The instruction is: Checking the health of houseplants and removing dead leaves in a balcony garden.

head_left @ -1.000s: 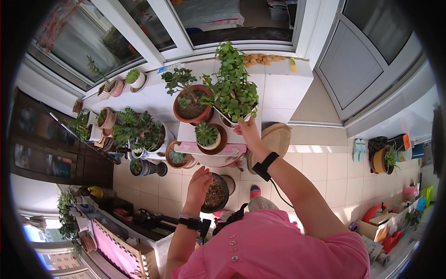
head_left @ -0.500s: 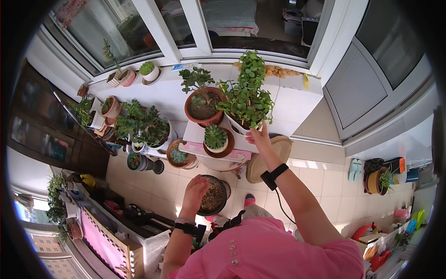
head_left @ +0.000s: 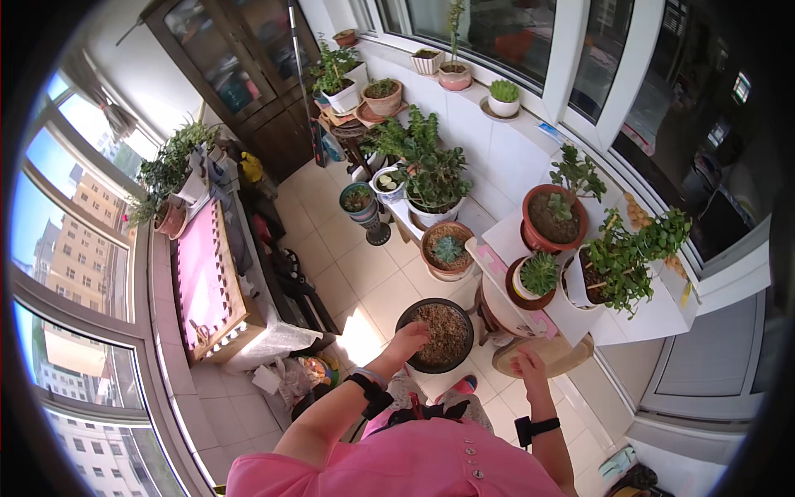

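Note:
My left hand hovers at the left edge of a round black pot filled with brown, grainy soil. Its fingers are loosely bent, and nothing shows in them. My right hand is in front of a round wooden board, fingers apart and holding nothing. Above it, on a pink-edged stand, are a white pot with a tall leafy plant, a terracotta pot with a small branching plant, and a rosette succulent.
A speckled pot with a blue-green succulent stands beyond the black pot. Farther back are a bushy plant and a green planter. At left, a pink mat lies on a cabinet. Tiled floor runs between.
The view has swung left, bringing the windows and cabinet into sight. My right hand has come away from the leafy plant's white pot. My left hand remains near the black pot.

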Demonstrator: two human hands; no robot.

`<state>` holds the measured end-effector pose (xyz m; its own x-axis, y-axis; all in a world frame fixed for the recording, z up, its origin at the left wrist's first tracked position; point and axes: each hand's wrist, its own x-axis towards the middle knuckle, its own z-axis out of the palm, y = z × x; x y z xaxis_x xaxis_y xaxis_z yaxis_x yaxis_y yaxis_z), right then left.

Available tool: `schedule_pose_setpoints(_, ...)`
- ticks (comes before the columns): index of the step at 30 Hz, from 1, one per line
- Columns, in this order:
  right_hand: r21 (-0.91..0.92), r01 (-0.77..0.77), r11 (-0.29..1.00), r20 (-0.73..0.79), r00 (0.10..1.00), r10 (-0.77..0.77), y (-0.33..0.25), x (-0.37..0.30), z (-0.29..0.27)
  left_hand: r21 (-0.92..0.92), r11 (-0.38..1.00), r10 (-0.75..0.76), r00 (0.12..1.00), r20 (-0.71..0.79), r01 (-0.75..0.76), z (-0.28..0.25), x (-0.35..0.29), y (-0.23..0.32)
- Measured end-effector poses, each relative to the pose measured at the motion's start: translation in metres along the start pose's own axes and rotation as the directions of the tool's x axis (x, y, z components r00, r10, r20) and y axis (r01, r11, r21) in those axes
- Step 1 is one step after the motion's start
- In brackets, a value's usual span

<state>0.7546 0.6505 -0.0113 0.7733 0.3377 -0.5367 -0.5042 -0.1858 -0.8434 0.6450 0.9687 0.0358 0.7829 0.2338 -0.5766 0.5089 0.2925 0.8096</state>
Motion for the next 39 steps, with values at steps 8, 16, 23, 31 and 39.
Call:
schedule_pose_setpoints(8, -0.014, -0.072, 0.997, 0.132, 0.989, 0.073, -0.016, 0.018, 0.068, 0.134, 0.989, -0.049, 0.997, -0.065, 0.057, -0.043, -0.003, -0.035)
schedule_pose_setpoints(16, 0.052, -0.017, 0.999, 0.096, 0.995, 0.012, -0.088, 0.038, 0.162, 0.194, 0.976, 0.115, 0.992, -0.061, -0.101, -0.117, 0.054, 0.017)
schedule_pose_setpoints(23, 0.052, -0.184, 0.981, 0.030, 0.983, 0.183, -0.076, 0.051, 0.275, 0.295, 0.938, 0.197, 0.980, -0.014, -0.184, -0.247, 0.079, 0.074)
schedule_pose_setpoints(31, -0.081, -0.189, 0.979, 0.201, 0.959, 0.201, -0.102, 0.075, 0.402, 0.142, 0.981, 0.159, 0.966, -0.206, -0.132, -0.401, 0.084, 0.063)
schedule_pose_setpoints(39, -0.207, -0.117, 0.971, 0.234, 0.958, 0.165, -0.138, 0.127, 0.450, 0.066, 0.990, 0.143, 0.925, -0.352, -0.128, -0.447, 0.050, 0.052)
